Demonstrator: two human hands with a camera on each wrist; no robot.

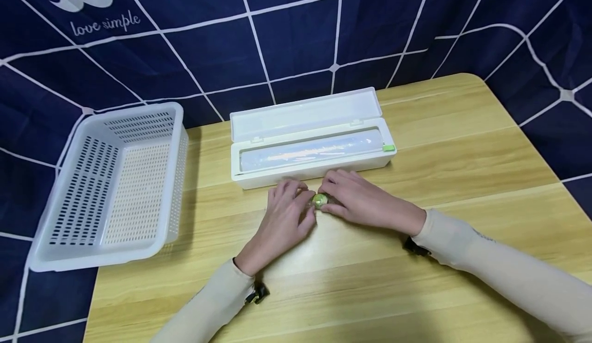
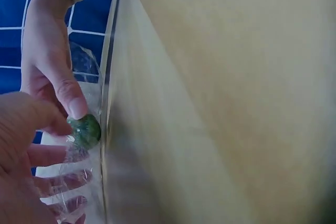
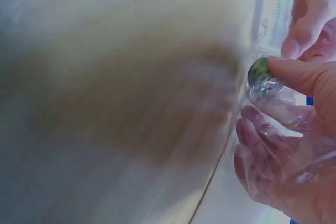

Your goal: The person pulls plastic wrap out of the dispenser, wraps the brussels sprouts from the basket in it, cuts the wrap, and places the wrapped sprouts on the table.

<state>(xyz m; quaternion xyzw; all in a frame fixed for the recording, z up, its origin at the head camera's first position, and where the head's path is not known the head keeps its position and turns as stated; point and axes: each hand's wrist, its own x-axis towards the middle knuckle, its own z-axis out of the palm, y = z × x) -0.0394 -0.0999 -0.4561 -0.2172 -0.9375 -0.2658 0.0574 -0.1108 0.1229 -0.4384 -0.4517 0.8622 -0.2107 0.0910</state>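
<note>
A small round green fruit, mottled and shiny, lies between my two hands just in front of a long white box. Clear plastic wrap surrounds it and stretches across the fingers. My left hand pinches the wrap at the fruit's left side, its other fingers spread behind the film. From the other side my right hand grips the wrapped fruit. In the right wrist view its thumb presses the fruit, with film over the remaining fingers. The fruit's exact kind cannot be told.
Behind the hands stands the white box, lid raised, holding a roll of plastic wrap. A green slider sits at its right end. To the left is a white perforated basket. A dark blue gridded cloth hangs behind the wooden table.
</note>
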